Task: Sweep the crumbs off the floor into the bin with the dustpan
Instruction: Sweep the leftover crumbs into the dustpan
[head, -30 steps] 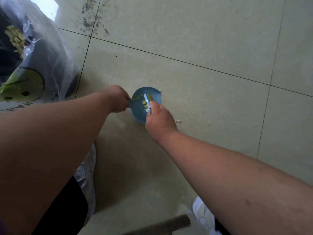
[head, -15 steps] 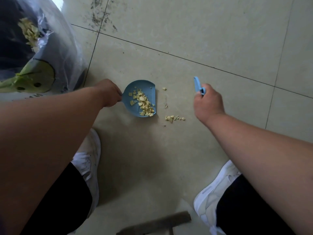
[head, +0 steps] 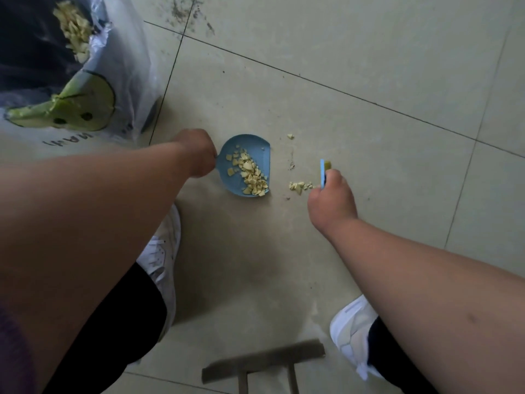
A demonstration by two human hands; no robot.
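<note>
One head-worn wide-angle view, looking steeply down past both forearms to the tiled floor (head: 355, 66). Both shoes show at the bottom, close under the lens. The bin (head: 42, 89) cuts into the upper left corner. Edges bow with the lens. No second view shares the scene.

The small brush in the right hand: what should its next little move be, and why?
Probably sweep the brush leftward, pushing the loose crumbs into the dustpan. They lie on the floor between both, and the left hand holds the pan with its open edge facing them.
</note>
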